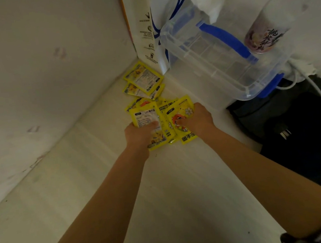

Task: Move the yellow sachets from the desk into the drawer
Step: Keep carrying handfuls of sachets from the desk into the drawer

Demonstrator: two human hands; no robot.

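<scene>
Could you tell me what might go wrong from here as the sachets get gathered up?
1. The left hand and right hand each grip part of a fanned, overlapping bunch of yellow sachets; loose ones could slip out when lifted.
2. Two more sachets in the corner lie apart beside the white paper bag and might be left behind.

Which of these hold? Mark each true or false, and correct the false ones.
1. Both hands grip yellow sachets. True: left hand, right hand, each with sachets.
2. More sachets lie in the corner by the paper bag. True.
3. The plastic box has red handles. False: blue.
4. A cup stands on the box. True.
5. The sachets held are green. False: yellow.
</scene>
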